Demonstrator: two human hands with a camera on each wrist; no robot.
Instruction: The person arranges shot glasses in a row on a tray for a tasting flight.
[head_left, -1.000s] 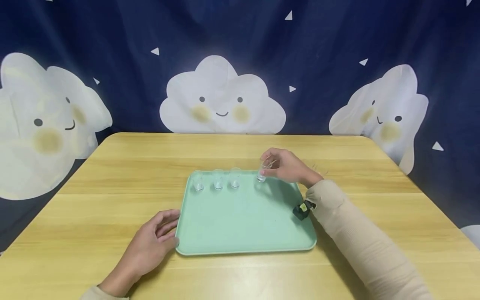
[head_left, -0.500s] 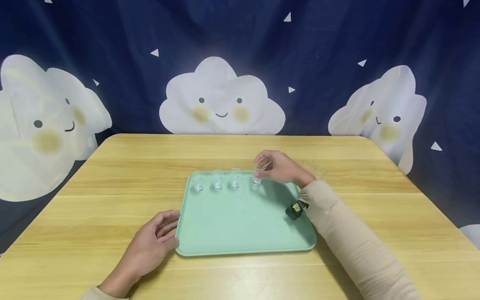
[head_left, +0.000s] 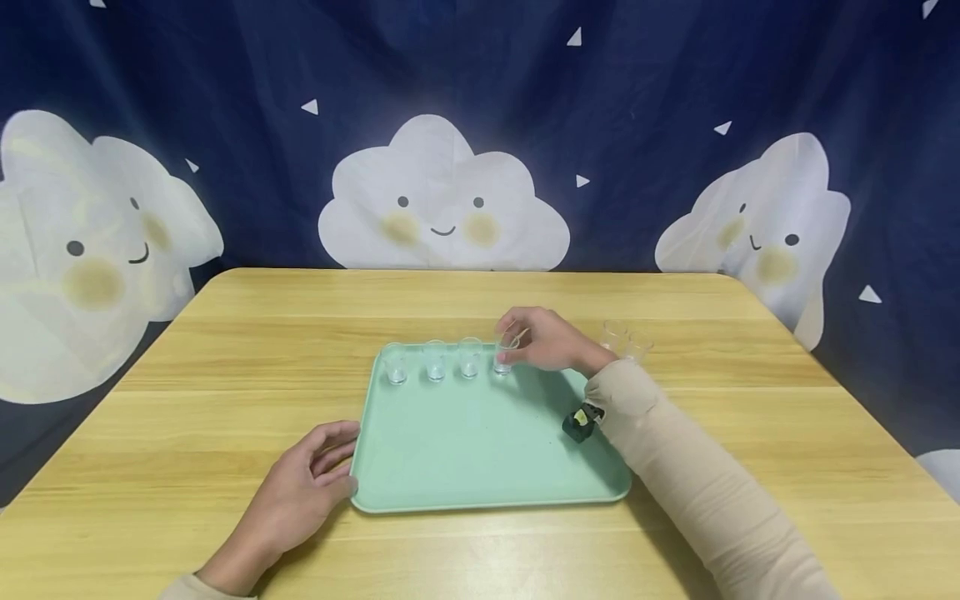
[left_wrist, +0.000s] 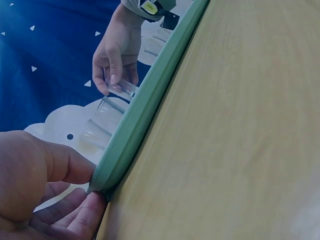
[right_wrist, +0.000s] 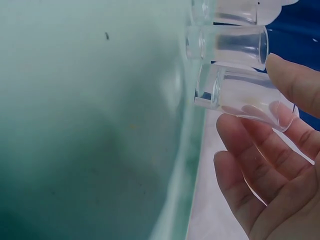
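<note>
A mint-green tray lies on the table. My left hand is at its near left side; in the left wrist view the thumb and fingers pinch the tray's edge. My right hand holds a small clear shot glass by its upper part, over the tray's far edge. In the right wrist view this glass is upright, close beside another glass. Three similar glasses stand in a row to its left: the left one, the middle one and the right one.
Two more clear glasses stand on the wooden table beyond my right wrist, partly hidden by the arm. A black device sits on that wrist above the tray. A dark blue cloud-print curtain hangs behind the table.
My right hand has moved left with the shot glass, bringing it near the row of three. More of the two glasses behind the wrist shows. The left hand stays put.
</note>
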